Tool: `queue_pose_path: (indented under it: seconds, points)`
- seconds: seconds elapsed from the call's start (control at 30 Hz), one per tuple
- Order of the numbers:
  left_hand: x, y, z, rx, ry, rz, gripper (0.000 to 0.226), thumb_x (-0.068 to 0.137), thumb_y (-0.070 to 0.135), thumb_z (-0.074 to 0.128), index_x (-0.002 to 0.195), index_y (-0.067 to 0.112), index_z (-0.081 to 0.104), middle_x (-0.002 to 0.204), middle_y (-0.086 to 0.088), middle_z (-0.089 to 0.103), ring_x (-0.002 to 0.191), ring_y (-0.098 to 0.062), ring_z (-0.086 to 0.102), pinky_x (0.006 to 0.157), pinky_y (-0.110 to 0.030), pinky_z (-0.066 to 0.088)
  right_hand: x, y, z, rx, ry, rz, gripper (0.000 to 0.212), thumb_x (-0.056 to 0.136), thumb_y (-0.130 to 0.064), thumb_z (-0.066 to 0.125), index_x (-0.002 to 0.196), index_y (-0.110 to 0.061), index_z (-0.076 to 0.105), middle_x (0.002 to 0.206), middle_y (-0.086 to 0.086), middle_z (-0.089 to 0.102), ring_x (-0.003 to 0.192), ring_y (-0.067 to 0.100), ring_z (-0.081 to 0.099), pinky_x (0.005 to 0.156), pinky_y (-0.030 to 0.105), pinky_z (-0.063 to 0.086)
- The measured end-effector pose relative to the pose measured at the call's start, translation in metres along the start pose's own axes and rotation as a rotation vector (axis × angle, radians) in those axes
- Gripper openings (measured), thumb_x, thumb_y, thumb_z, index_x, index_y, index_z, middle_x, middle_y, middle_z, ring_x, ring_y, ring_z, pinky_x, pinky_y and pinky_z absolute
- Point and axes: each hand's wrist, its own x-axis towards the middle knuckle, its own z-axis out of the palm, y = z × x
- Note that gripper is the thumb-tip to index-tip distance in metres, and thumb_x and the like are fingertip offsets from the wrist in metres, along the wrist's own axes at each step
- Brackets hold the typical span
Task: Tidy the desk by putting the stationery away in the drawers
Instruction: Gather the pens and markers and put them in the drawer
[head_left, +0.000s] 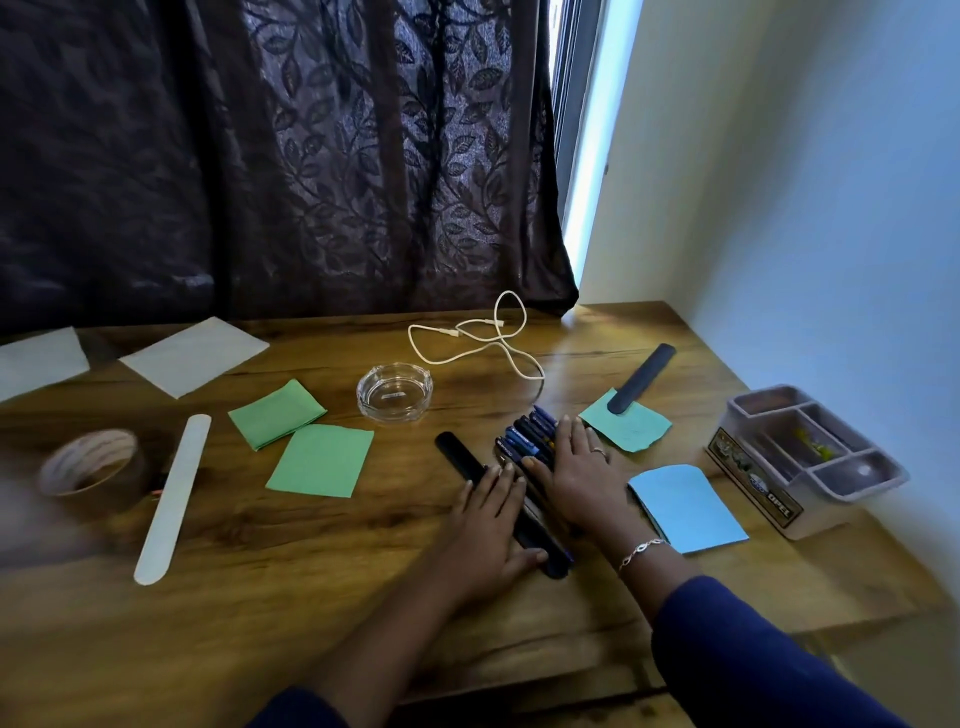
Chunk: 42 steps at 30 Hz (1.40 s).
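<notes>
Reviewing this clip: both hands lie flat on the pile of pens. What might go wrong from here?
1. The pens are only pressed by the flat left hand and right hand, not gripped, so some may roll away when scooped up.
2. The black strip runs under the left fingers and may get dragged along.
3. The glass ashtray sits just beyond the pens; a forward push might knock it.

Bare desk (311, 545) lies between the green paper (320, 461) and black ruler (457, 457). Ashtray (395, 392) and cable (478, 338) stand behind the pens (527, 434); blue paper (688, 506) and organizer (753, 483) crowd the right.
</notes>
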Motion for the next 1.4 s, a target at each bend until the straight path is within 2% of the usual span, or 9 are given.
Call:
queue_pose_path:
  seconds: [0.3, 0.47, 0.53, 0.7, 0.77, 0.83, 1.1, 1.23, 1.4]
  points:
    - [0.001, 0.001, -0.007, -0.097, -0.034, -0.116, 0.101, 0.085, 0.060, 0.047, 0.146, 0.013, -0.018, 0.155, -0.004, -0.022, 0.142, -0.017, -0.020, 0.118, -0.035, -0.007, -0.004, -0.004, -0.001, -0.010, 0.006, 0.003, 0.071, 0.094, -0.057, 0.020, 0.149, -0.016, 0.000, 0.157, 0.012, -0.002, 0.145, 0.027, 0.002, 0.113, 0.052, 0.010]
    - [-0.014, 0.003, -0.005, -0.051, 0.063, -0.039, 0.092, 0.089, 0.057, 0.043, 0.147, 0.014, -0.015, 0.155, -0.002, -0.020, 0.142, -0.014, -0.021, 0.118, -0.033, -0.008, -0.027, 0.004, -0.006, 0.031, 0.332, -0.233, 0.050, 0.095, -0.045, 0.029, 0.132, -0.015, 0.045, 0.142, 0.015, 0.040, 0.128, 0.035, 0.040, 0.105, 0.051, 0.030]
    - [-0.023, 0.008, -0.005, -0.059, 0.139, -0.011, 0.084, 0.091, 0.055, 0.041, 0.148, 0.016, -0.006, 0.157, -0.001, -0.012, 0.142, -0.013, -0.020, 0.119, -0.032, -0.007, -0.043, 0.009, -0.007, 0.173, 0.529, -0.401, 0.036, 0.091, -0.036, 0.037, 0.111, -0.013, 0.057, 0.114, 0.014, 0.059, 0.099, 0.033, 0.059, 0.082, 0.045, 0.050]
    - [-0.053, 0.020, -0.004, -0.163, 0.427, 0.083, 0.047, 0.091, 0.036, 0.051, 0.134, 0.017, 0.043, 0.148, -0.004, 0.035, 0.143, -0.014, 0.016, 0.113, -0.025, 0.017, -0.088, 0.030, 0.010, 0.384, 0.644, -0.506, 0.018, 0.092, -0.034, 0.044, 0.086, -0.018, 0.050, 0.082, 0.005, 0.056, 0.070, 0.019, 0.056, 0.056, 0.031, 0.050]
    - [-0.061, 0.022, 0.002, -0.097, 0.552, 0.151, 0.027, 0.085, 0.033, 0.050, 0.107, 0.019, 0.058, 0.117, -0.005, 0.062, 0.122, -0.016, 0.048, 0.098, -0.026, 0.043, -0.100, 0.032, 0.020, 0.407, 0.649, -0.488, 0.029, 0.096, -0.040, 0.037, 0.081, -0.019, 0.049, 0.077, 0.004, 0.053, 0.068, 0.014, 0.050, 0.056, 0.027, 0.045]
    - [-0.067, 0.026, 0.012, -0.074, 0.632, 0.247, 0.018, 0.079, 0.032, 0.050, 0.090, 0.019, 0.056, 0.090, -0.001, 0.065, 0.097, -0.014, 0.050, 0.080, -0.025, 0.044, -0.109, 0.030, 0.025, 0.403, 0.673, -0.488, 0.030, 0.096, -0.038, 0.039, 0.077, -0.017, 0.048, 0.073, 0.004, 0.051, 0.067, 0.011, 0.042, 0.060, 0.020, 0.035]
    - [-0.116, 0.061, 0.059, -0.072, 0.650, 0.280, 0.014, 0.085, 0.025, 0.050, 0.089, 0.018, 0.061, 0.082, 0.002, 0.063, 0.078, -0.013, 0.052, 0.071, -0.024, 0.043, -0.182, 0.033, 0.052, 0.546, 0.552, -0.500, 0.021, 0.086, -0.024, 0.053, 0.069, -0.013, 0.051, 0.069, -0.002, 0.049, 0.064, 0.007, 0.041, 0.057, 0.021, 0.036]
    - [-0.145, 0.064, 0.092, -0.253, 0.463, 0.154, 0.014, 0.085, 0.031, 0.049, 0.084, 0.021, 0.059, 0.076, 0.007, 0.059, 0.072, -0.004, 0.048, 0.060, -0.012, 0.035, -0.221, 0.032, 0.072, 0.962, 0.369, -0.172, 0.024, 0.087, -0.028, 0.058, 0.065, -0.018, 0.051, 0.061, -0.009, 0.049, 0.058, 0.003, 0.045, 0.058, 0.020, 0.039]
    - [-0.148, 0.039, 0.117, -0.919, 0.201, -0.580, 0.020, 0.094, 0.025, 0.052, 0.090, 0.010, 0.064, 0.080, 0.000, 0.061, 0.076, -0.014, 0.056, 0.063, -0.022, 0.039, -0.215, 0.029, 0.097, 1.676, 0.066, 0.757, 0.030, 0.096, -0.029, 0.045, 0.102, -0.001, 0.057, 0.074, 0.008, 0.056, 0.068, 0.018, 0.053, 0.064, 0.029, 0.045]
